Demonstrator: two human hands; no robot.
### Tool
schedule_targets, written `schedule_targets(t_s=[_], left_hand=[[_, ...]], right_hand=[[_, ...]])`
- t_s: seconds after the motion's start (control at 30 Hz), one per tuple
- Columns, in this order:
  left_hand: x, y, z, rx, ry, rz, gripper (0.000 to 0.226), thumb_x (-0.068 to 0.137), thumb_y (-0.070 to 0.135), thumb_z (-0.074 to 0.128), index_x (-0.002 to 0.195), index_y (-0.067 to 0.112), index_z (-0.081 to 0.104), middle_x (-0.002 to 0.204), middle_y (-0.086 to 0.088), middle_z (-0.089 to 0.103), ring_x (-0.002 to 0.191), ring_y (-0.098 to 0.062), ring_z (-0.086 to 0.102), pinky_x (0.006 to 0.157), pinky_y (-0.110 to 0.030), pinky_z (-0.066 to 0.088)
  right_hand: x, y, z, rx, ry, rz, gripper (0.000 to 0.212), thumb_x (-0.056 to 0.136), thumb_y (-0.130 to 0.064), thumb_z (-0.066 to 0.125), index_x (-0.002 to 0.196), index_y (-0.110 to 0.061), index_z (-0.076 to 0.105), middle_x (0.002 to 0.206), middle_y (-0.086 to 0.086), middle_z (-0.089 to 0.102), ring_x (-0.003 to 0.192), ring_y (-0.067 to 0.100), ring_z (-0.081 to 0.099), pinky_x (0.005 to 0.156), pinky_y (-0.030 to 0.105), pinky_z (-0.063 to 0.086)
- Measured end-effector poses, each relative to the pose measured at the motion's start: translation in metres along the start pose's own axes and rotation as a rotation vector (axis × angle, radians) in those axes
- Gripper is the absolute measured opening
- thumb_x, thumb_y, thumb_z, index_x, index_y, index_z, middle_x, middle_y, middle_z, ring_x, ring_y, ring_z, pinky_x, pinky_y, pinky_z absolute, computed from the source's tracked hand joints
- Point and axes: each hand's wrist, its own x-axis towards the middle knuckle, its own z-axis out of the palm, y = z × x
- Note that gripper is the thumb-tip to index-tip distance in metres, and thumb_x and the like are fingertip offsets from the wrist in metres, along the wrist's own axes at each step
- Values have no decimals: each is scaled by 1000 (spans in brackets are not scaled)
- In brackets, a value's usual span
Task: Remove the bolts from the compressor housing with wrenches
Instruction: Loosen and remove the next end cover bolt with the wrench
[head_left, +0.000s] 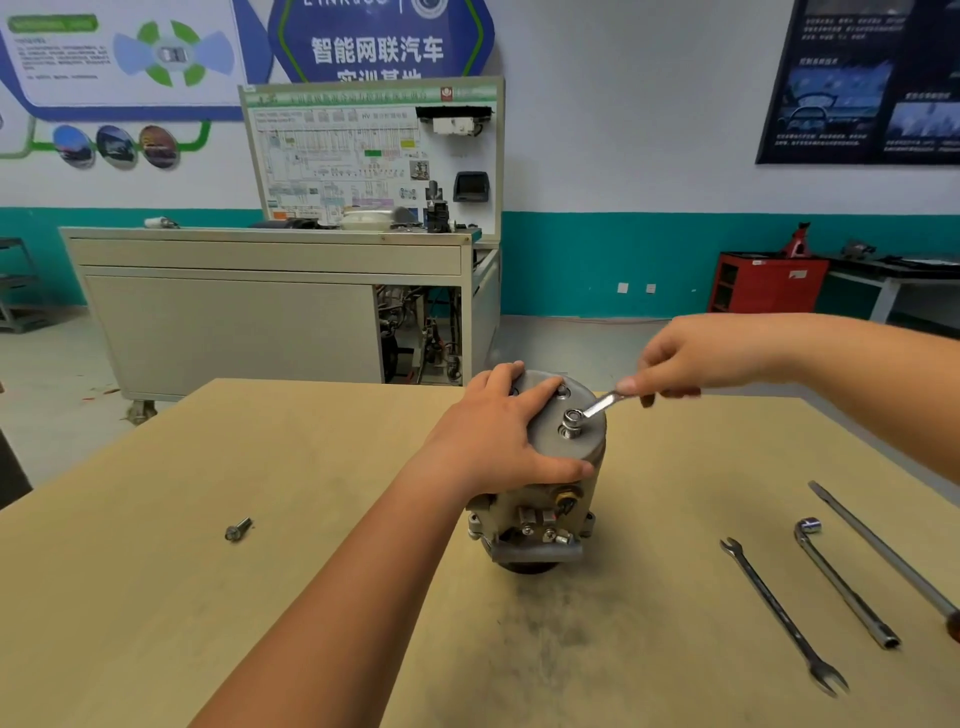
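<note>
The grey compressor housing (558, 486) stands upright in the middle of the wooden table (260, 597). My left hand (498, 441) lies over the left side of its flat top, fingers spread and pressing on it. My right hand (696, 358) grips the handle of a small silver wrench (602, 404), whose ring end sits on a bolt (571, 418) on the top face. Another bolt head (562, 391) shows further back by my left fingertips. One loose bolt (238, 530) lies on the table to the left.
On the table at the right lie a double open-end wrench (779, 613), an L-shaped socket wrench (841, 582) and a long screwdriver (883, 551). Beyond the table stand a grey training bench with a wiring board (270, 306) and a red cabinet (763, 283).
</note>
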Motion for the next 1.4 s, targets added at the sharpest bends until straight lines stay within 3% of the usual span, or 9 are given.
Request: schedule_targets(t_s=[0.17,0.27,0.4,0.57,0.9,1.0,1.13,1.27,1.4], left_hand=[[1,3,0,9,-1,12,96,71,74,59,150,39,19,156,4,12,142,-19,10,113,-39,24],[0,0,0,-11,9,5,96,70,74,60,150,38,20,155,5,12,142,-18,10,113,-39,24],[-1,-2,0,-19,18,4,96,70,74,60,149,39,20,155,5,13,141,-17,10,113,-39,24],[0,-1,1,-12,17,4,95,71,70,59,150,38,19,155,3,12,141,-19,11,113,-38,23],[2,0,1,16,3,10,92,73,67,57,151,37,17,155,2,13,140,-19,10,112,-40,26],[3,0,2,29,6,16,95,72,71,57,151,37,17,155,2,13,140,-20,11,112,-40,26],[3,-3,2,31,-6,22,99,69,79,54,150,39,15,156,5,11,142,-20,9,113,-41,24],[3,-4,1,46,-34,21,98,70,78,54,150,40,13,156,7,8,142,-17,7,113,-40,23],[3,-2,2,65,-28,18,98,71,78,54,151,39,13,157,5,8,143,-18,6,113,-40,23]], right_hand=[[8,6,-3,-35,144,-123,28,79,-57,53,76,-34,68,70,-11,57,59,-1,49,55,18,30],[1,15,-4,175,172,-122,26,84,-51,52,80,-32,70,74,-9,63,67,3,58,64,20,39],[-16,3,13,634,58,-120,21,95,-24,47,89,-13,63,76,2,71,70,14,71,57,21,53],[-41,-31,57,1052,-225,-83,21,97,-20,42,91,-3,51,78,18,73,60,22,71,49,24,55],[-37,-43,72,1241,-197,-29,28,99,-18,40,84,1,55,60,15,68,48,20,67,38,21,49],[-33,-40,72,1155,-229,-29,28,100,-22,38,88,-2,54,58,12,67,46,19,66,38,20,48],[-29,-20,44,575,-298,-8,33,98,-35,39,90,-9,58,53,1,62,46,16,61,45,21,49],[-14,-3,12,-4,-21,-18,35,87,-52,50,78,-23,67,59,-8,58,54,6,53,54,19,41],[0,5,13,-101,142,-127,27,84,-54,53,81,-31,66,82,-5,63,75,12,55,62,27,42]])
